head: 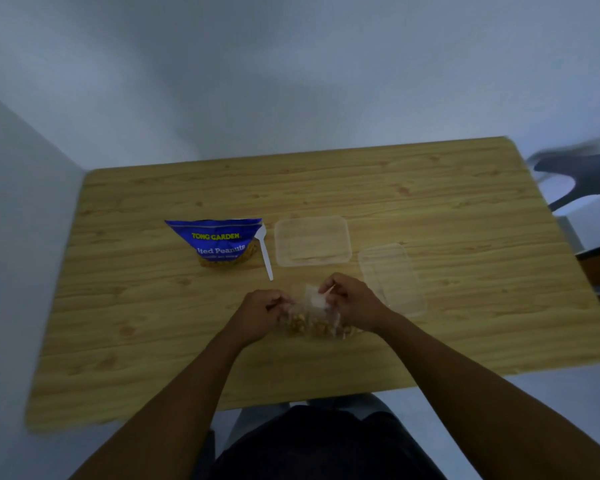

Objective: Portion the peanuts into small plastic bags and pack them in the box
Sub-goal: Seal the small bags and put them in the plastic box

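I see the wooden table [430, 202], with the blue peanut packet [219, 242] standing left of its middle, the clear box [312, 241] mid-table and a clear lid [390, 277] just right of it. Nearer the front edge, my left hand [260, 311] and right hand [352, 303] each pinch the top of the small plastic bag [314, 313], which has peanuts inside. A white spoon [265, 252] lies between packet and box.

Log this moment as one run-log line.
left hand: pinches small plastic bag | right hand: pinches same bag | box: open, no bags inside | spoon: beside peanut packet
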